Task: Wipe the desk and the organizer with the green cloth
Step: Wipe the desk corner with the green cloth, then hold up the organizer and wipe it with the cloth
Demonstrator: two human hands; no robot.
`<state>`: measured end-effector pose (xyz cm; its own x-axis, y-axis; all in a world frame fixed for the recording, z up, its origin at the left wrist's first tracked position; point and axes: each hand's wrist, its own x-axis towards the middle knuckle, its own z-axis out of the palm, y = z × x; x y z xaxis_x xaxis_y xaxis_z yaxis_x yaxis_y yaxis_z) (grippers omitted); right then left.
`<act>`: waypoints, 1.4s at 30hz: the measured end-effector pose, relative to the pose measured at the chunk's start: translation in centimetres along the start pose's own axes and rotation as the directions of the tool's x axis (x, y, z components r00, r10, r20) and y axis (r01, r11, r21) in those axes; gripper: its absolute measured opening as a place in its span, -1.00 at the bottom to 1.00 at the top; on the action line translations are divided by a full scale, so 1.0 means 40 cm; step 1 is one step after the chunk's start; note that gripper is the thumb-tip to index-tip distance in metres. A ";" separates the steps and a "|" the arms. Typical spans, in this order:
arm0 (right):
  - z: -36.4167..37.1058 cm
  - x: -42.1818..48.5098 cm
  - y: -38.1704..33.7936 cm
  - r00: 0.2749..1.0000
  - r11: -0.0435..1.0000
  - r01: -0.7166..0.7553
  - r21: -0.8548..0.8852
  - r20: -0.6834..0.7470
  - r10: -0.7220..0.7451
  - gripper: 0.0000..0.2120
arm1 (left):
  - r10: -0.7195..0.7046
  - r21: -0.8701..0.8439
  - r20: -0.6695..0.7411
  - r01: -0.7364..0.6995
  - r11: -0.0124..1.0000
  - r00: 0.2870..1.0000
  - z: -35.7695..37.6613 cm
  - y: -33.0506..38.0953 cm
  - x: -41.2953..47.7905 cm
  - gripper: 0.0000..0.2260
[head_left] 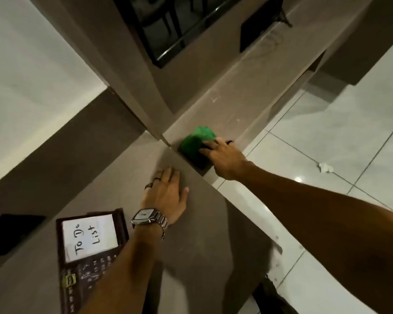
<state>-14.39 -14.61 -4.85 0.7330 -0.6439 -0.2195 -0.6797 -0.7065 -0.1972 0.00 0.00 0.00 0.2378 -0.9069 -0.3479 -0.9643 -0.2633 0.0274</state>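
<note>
The green cloth (196,141) lies bunched on the brown desk (191,234), near the corner where a vertical panel meets the top. My right hand (225,158) presses down on the cloth's near side, fingers spread over it. My left hand (168,196), with rings and a wristwatch, lies flat and open on the desk just left of the cloth, holding nothing. The dark organizer (89,257) sits at the lower left and carries a white note reading "To Do List".
A dark framed panel (168,26) hangs on the brown wall above. The desk continues as a narrow ledge (247,87) toward the upper right. White tiled floor (327,143) lies to the right, with a small scrap of paper (325,167) on it.
</note>
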 end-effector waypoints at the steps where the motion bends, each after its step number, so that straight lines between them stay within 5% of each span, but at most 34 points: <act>1: 0.002 0.010 -0.004 1.000 0.997 0.019 -0.068 0.018 -0.018 -0.36 | 0.003 -0.002 0.008 -0.003 1.000 1.000 0.008 -0.001 0.001 -0.46; 6: 0.036 0.064 0.003 0.999 0.984 -0.009 -0.180 -0.049 0.000 -0.33 | 0.009 0.026 -0.049 -0.008 1.000 0.999 0.065 -0.013 0.000 -0.42; 10: 0.022 0.099 -0.002 0.995 0.977 -0.033 -0.209 -0.101 0.012 -0.50 | 0.003 0.012 -0.005 -0.003 1.000 1.000 0.069 -0.022 0.002 -0.41; 13: -0.034 0.075 -0.016 0.976 0.968 -0.147 0.205 -0.128 0.175 -0.65 | 0.036 -0.061 0.063 -0.032 0.998 0.997 0.028 -0.029 -0.001 -0.41; 15: -0.079 0.033 -0.058 0.946 0.784 -0.148 0.603 -0.144 0.289 -0.67 | 0.025 -0.136 0.048 -0.018 0.991 0.999 -0.031 -0.060 -0.034 -0.41; 18: -0.196 -0.072 -0.204 0.919 0.357 -0.054 0.932 -0.094 0.383 -0.65 | -0.037 -0.155 -0.129 0.016 0.988 0.991 -0.156 -0.148 -0.172 -0.41; 22: -0.220 -0.216 -0.366 0.935 -0.134 -0.078 0.988 0.120 0.335 -0.61 | -0.094 -0.196 -0.312 0.033 0.980 0.945 -0.200 -0.229 -0.350 -0.47; 25: -0.131 -0.296 -0.464 0.928 -0.197 -0.210 0.958 0.259 0.269 -0.66 | -0.223 -0.242 -0.336 0.145 0.959 0.915 -0.136 -0.281 -0.458 -0.51; 30: -0.067 -0.342 -0.541 0.958 -0.085 -0.255 0.963 0.264 0.114 -0.68 | -0.462 -0.532 -0.263 0.272 0.802 0.847 -0.074 -0.301 -0.521 -0.45; 34: -0.040 -0.370 -0.597 0.999 0.439 -0.052 0.897 0.043 0.031 -0.70 | -0.570 -0.815 -0.041 0.302 0.494 0.821 -0.041 -0.285 -0.546 -0.51; 37: -0.009 -0.398 -0.666 0.991 0.655 0.117 0.746 -0.044 -0.126 -0.46 | -0.546 -0.950 0.065 0.220 0.224 0.835 -0.019 -0.266 -0.555 -0.67; 42: 0.025 -0.420 -0.729 0.974 0.766 0.202 0.611 -0.046 -0.221 -0.19 | -0.594 -0.950 -0.037 0.157 0.271 0.803 0.006 -0.252 -0.555 -0.73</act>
<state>-6.92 17.13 3.64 0.8654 -0.4850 -0.1261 -0.3892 -0.4918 -0.7789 4.41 22.88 7.22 0.7685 -0.5841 -0.2611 -0.1132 -0.5257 0.8431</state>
